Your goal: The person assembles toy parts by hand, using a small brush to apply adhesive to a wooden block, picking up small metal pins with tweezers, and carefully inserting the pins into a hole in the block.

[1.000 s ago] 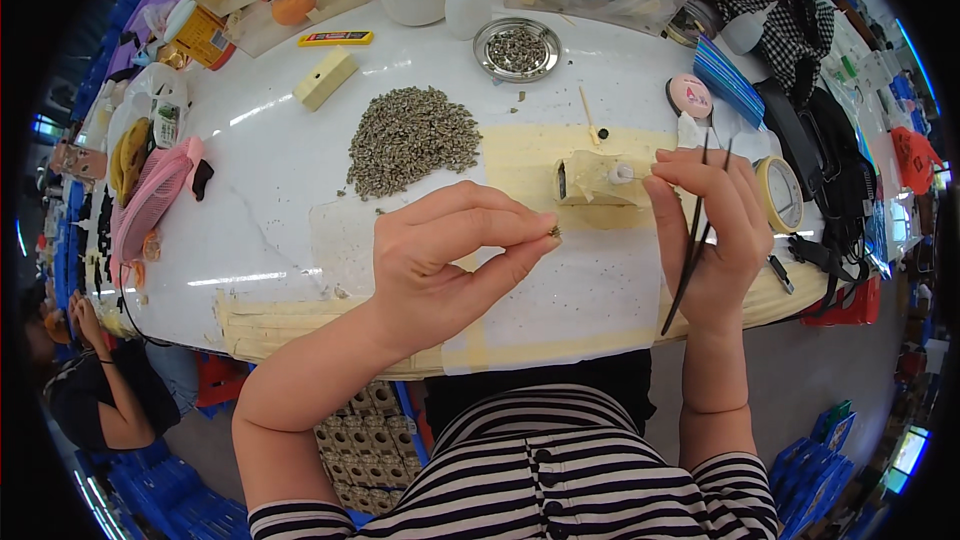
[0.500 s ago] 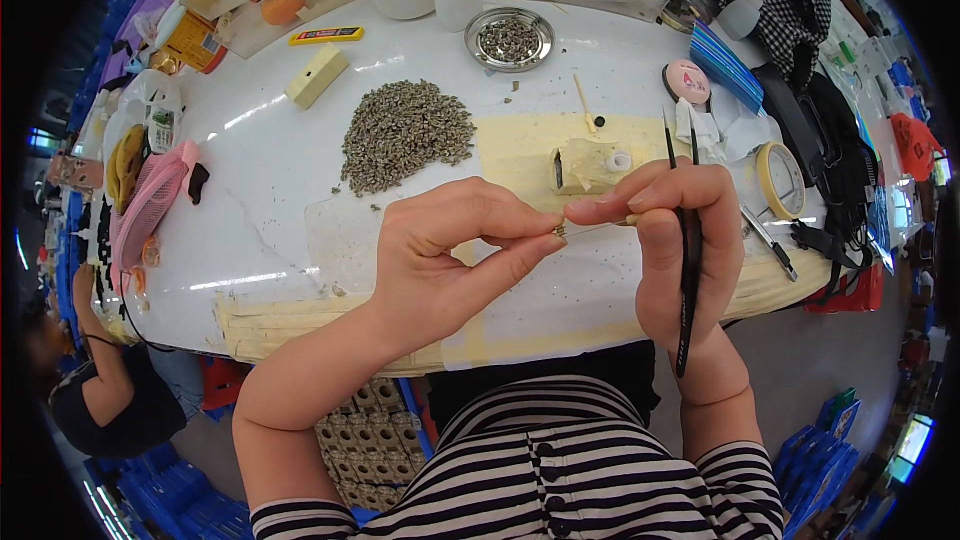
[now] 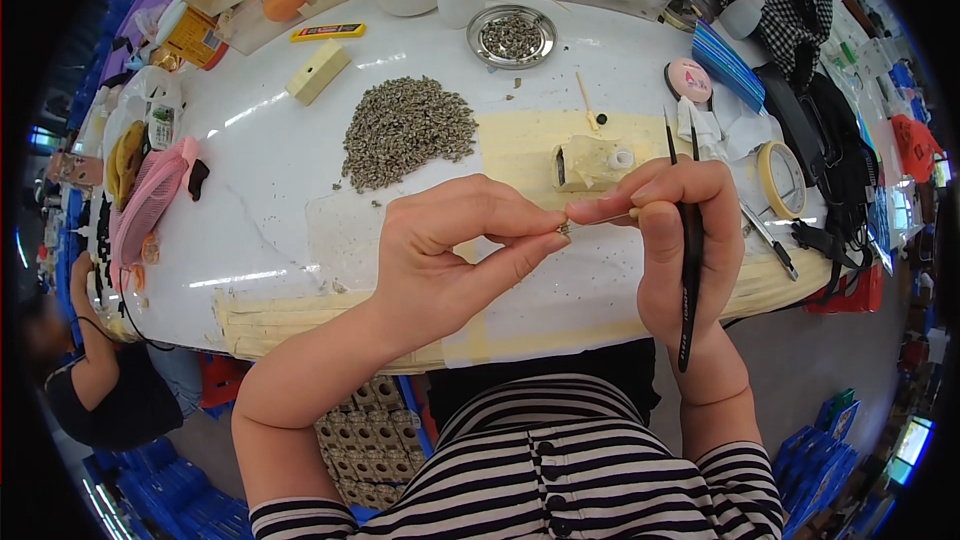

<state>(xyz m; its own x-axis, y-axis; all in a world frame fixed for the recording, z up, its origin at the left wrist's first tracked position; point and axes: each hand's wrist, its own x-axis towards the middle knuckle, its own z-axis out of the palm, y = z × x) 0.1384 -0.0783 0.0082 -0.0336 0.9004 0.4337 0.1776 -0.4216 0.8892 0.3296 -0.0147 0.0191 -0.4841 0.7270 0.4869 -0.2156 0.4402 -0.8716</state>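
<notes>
Between the thumb and forefinger of my left hand (image 3: 430,250) is a tiny metal part (image 3: 564,228), mostly covered by the fingertips. My right hand (image 3: 662,265) pinches a thin needle-like tool (image 3: 608,219) with a pale yellowish end. Its far end reaches the metal part. Black tweezers (image 3: 689,290) are also tucked in the right hand, points upward and away from the part. Both hands are close together above the table's near side, forefingers nearly touching. Beyond the left hand lies a heap of small grey metal parts (image 3: 408,135).
Behind the right hand stands a tape-wrapped block (image 3: 580,168) with a white nozzle. A round metal dish (image 3: 478,52) holds more small parts. Around lie a cream block (image 3: 318,74), a yellow cutter (image 3: 327,32), a tape roll (image 3: 765,178) and a pen (image 3: 775,252). Another person sits at far left.
The needle-like tool has tilted slightly and the metal part has turned a little in the left fingertips. Both hands stay nearly in place. The person at far left has shifted a little.
</notes>
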